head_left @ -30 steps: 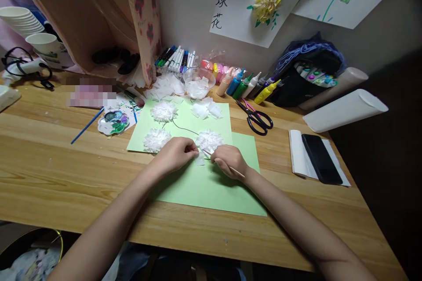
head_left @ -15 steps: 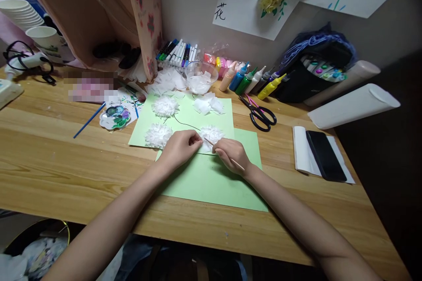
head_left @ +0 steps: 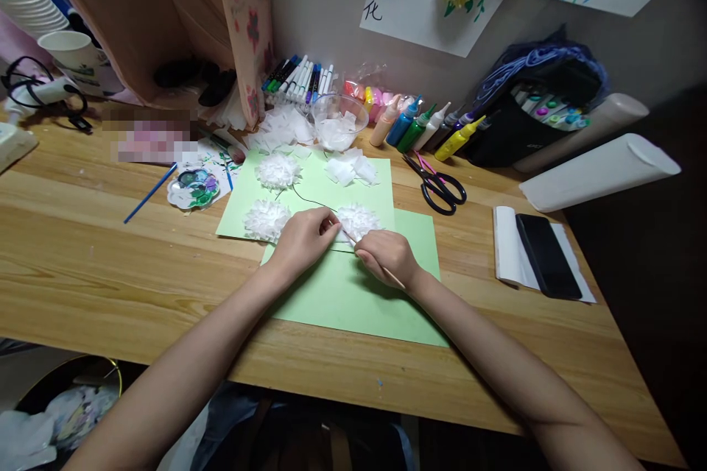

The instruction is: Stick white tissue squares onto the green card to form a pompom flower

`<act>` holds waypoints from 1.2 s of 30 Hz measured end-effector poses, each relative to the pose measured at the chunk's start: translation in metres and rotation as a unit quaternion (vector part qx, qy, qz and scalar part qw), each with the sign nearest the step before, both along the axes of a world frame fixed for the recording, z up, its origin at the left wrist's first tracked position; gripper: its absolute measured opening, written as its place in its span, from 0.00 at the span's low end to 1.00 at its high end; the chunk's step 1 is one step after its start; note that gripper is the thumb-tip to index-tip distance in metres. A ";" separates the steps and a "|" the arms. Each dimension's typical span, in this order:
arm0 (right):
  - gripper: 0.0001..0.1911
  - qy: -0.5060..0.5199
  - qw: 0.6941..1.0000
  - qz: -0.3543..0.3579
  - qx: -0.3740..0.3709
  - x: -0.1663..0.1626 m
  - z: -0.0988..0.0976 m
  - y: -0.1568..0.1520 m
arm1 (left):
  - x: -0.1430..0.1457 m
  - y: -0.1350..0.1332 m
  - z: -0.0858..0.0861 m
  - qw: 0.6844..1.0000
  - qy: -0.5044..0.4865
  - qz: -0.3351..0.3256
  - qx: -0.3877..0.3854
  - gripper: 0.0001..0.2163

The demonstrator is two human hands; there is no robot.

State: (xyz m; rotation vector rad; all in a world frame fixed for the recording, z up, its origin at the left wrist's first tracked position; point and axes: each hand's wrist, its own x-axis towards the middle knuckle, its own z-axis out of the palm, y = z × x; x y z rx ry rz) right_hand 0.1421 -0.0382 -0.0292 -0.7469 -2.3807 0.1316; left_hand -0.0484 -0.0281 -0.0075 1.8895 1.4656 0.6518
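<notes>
Two light green paper sheets (head_left: 353, 302) lie on the wooden desk. Three white tissue flowers rest on the upper sheet: one at the top (head_left: 277, 171), one at the left (head_left: 266, 220) and one at the right (head_left: 361, 218). My left hand (head_left: 305, 239) is closed in a pinch just left of the right flower, on something I cannot make out. My right hand (head_left: 387, 256) is closed on a thin wooden stick (head_left: 395, 280) whose tip points at that flower. A thin black line (head_left: 309, 204) curves between the flowers.
Scissors (head_left: 439, 191), paint bottles (head_left: 420, 129), a clear bowl of tissue (head_left: 338, 125), markers (head_left: 298, 77), loose tissue squares (head_left: 350, 169), a palette (head_left: 193, 188) and a blue brush (head_left: 149, 193) lie behind. A phone on a notebook (head_left: 544, 254) and white rolls (head_left: 599, 173) sit right.
Both hands have moved a little farther from me, up against the right flower; the loose white tissue piece between them is no longer seen. The view has tilted slightly downward.
</notes>
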 end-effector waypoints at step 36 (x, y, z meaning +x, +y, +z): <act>0.24 0.191 0.900 -0.165 -0.356 -0.024 0.028 0.003 | 0.004 0.003 -0.005 1.000 0.018 0.002 0.014 0.06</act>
